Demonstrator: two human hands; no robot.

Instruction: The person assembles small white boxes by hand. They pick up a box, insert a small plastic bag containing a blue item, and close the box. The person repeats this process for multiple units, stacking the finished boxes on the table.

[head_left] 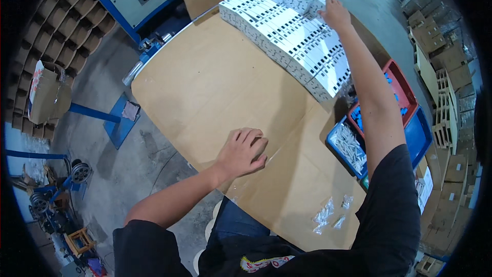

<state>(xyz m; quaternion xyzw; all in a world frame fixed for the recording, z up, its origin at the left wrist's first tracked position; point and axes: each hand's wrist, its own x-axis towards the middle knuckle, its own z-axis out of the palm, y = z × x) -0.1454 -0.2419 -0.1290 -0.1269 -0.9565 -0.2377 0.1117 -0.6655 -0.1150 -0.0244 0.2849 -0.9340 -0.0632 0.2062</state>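
Long white boxes [287, 31] with rows of black marks are stacked in layers across the far side of the cardboard-covered table [200, 87]. My right arm reaches far out over them. At the right end of the upper layer, my right hand [335, 15] has its fingers bent round the end of a white box [316, 6]; the hand's far side is hidden. My left hand [242, 151] rests on the bare cardboard near the table's near left edge, its fingers loosely curved and the thumb apart. Nothing shows in it.
Under my right arm are a blue tray [423, 136] of thin white pieces [347, 146] and a red tray [407, 84] with blue pieces. Small clear bags [324, 215] lie near me. A blue-based stand [120, 120] is left of the table; cartons [451, 66] line the right side.
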